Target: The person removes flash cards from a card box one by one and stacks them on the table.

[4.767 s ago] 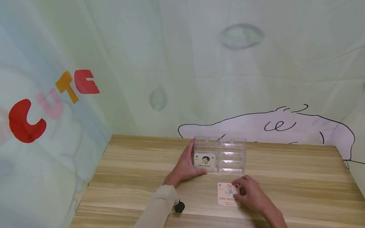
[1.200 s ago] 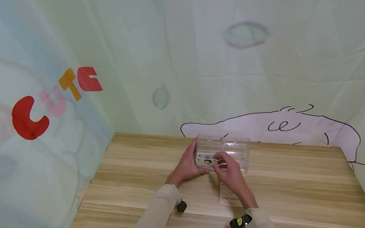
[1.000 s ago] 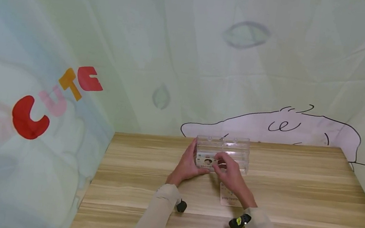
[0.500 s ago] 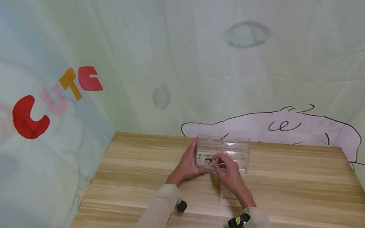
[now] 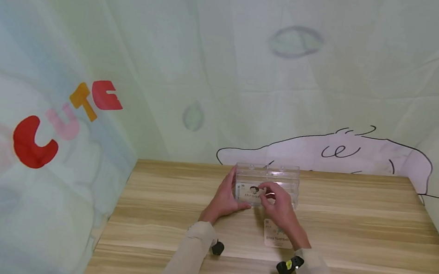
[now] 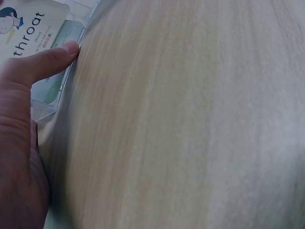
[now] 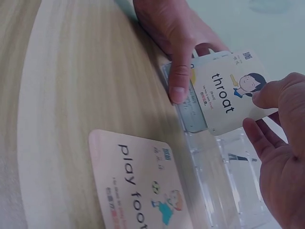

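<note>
- The throat card (image 5: 248, 193) is a little higher in the clear box (image 5: 269, 174) than half a second ago, as the head view shows; the right hand (image 5: 282, 209) pinches its right end, and the left hand (image 5: 225, 199) grips the box's left side. The box stands near the far edge of the surface (image 5: 358, 231), so a hard push could shove it into the cloth (image 5: 336, 88); broad room lies to both sides.
- Left wrist: the left thumb (image 6: 47, 62) lies over the box's front edge; a low-swinging card could snag there.
- Right wrist: the throat card sits askew over a green card (image 7: 193, 117) in the box. Held at one end, it could twist, slip or drag that card along. The football card (image 7: 136, 183) lies just in front of the box.
</note>
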{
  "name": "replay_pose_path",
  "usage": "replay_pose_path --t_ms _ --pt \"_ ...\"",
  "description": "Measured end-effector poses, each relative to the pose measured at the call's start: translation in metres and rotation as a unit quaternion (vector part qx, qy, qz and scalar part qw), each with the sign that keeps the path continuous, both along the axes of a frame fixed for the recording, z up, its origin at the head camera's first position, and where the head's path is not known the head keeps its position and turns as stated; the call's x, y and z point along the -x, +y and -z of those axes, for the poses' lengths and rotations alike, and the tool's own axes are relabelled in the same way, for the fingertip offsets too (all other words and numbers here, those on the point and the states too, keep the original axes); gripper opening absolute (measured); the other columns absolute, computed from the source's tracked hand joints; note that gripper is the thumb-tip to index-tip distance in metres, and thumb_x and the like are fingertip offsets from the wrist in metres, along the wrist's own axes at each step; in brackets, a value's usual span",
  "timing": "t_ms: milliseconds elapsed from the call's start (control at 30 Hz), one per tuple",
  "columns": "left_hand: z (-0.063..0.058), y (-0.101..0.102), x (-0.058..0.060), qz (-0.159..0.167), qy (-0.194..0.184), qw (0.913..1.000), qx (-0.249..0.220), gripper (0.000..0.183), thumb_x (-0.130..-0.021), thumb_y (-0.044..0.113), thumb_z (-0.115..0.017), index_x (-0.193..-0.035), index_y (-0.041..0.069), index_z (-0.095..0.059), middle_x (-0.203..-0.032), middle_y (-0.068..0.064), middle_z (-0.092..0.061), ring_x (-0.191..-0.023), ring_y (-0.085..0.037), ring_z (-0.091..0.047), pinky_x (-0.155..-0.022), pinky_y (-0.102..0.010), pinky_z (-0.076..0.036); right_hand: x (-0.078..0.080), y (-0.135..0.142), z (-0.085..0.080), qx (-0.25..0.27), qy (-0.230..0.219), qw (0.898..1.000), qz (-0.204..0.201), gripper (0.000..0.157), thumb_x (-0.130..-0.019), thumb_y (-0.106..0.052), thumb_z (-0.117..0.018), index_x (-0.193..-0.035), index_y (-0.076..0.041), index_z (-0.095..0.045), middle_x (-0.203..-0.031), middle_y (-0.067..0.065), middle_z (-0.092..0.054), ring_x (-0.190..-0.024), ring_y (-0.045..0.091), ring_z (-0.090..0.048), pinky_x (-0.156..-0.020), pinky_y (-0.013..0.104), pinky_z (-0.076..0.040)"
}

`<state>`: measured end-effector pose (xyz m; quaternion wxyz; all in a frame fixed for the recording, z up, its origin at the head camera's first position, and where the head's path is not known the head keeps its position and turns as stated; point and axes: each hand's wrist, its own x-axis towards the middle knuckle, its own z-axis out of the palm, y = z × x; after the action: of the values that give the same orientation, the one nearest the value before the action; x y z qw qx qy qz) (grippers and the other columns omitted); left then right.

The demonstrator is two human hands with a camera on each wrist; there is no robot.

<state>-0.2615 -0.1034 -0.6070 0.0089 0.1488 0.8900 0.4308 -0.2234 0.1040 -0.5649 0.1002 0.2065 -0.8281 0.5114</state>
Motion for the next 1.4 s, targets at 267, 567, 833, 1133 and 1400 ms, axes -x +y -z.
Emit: replay_pose_path --t_ms 267,567,833,1133,1400 --pt "0.002 0.0 0.001 0.0 -0.005 1.0 -0.008 0.133 -0.06 0.041 -0.09 -0.151 0.036 0.007 -0.155 -0.002 -0.024 -0.135 -0.016 -0.035 -0.11 -0.027 -0.031 0.0 0.009 -0.005 -0.018 0.008 1.0 0.007 0.026 -0.087 0.002 -0.065 -0.111 -0.01 -0.061 -0.11 0.0 -0.062 -0.094 0.013 -0.061 -0.081 0.027 -0.055" --pt "0.003 0.001 0.0 -0.002 0.001 1.0 -0.009 0.136 -0.058 0.037 -0.092 -0.153 0.031 0.006 -0.154 -0.003 -0.025 -0.135 -0.018 -0.035 -0.11 -0.029 -0.031 -0.004 0.019 -0.01 -0.036 -0.002 0.999 0.015 0.029 -0.088 0.003 -0.062 -0.112 -0.014 -0.061 -0.11 -0.002 -0.061 -0.093 0.013 -0.06 -0.078 0.028 -0.056" --pt "0.003 0.002 0.0 0.001 0.006 0.9999 -0.013 0.136 -0.059 0.033 -0.092 -0.153 0.031 0.007 -0.155 -0.004 -0.022 -0.137 -0.018 -0.032 -0.111 -0.029 -0.029 -0.009 0.029 -0.014 -0.037 -0.005 0.999 0.008 0.028 -0.087 0.004 -0.063 -0.111 -0.012 -0.062 -0.106 0.001 -0.063 -0.088 0.014 -0.059 -0.071 0.026 -0.056" --pt "0.003 0.0 0.0 -0.001 0.005 1.0 -0.002 0.138 -0.058 0.043 -0.091 -0.153 0.029 0.008 -0.155 -0.006 -0.025 -0.135 -0.021 -0.037 -0.111 -0.031 -0.031 -0.02 0.041 -0.015 -0.027 -0.033 0.999 0.005 0.029 -0.086 0.007 -0.061 -0.109 -0.009 -0.061 -0.101 0.005 -0.064 -0.086 0.017 -0.06 -0.071 0.029 -0.056" --pt "0.002 0.0 0.0 -0.007 -0.012 0.9999 0.006 0.136 -0.059 0.041 -0.09 -0.153 0.032 0.009 -0.155 -0.003 -0.024 -0.135 -0.018 -0.036 -0.111 -0.029 -0.03 -0.029 0.054 -0.01 -0.024 -0.088 0.996 0.01 0.03 -0.085 0.006 -0.062 -0.109 -0.012 -0.059 -0.102 0.004 -0.063 -0.086 0.019 -0.061 -0.072 0.026 -0.057"
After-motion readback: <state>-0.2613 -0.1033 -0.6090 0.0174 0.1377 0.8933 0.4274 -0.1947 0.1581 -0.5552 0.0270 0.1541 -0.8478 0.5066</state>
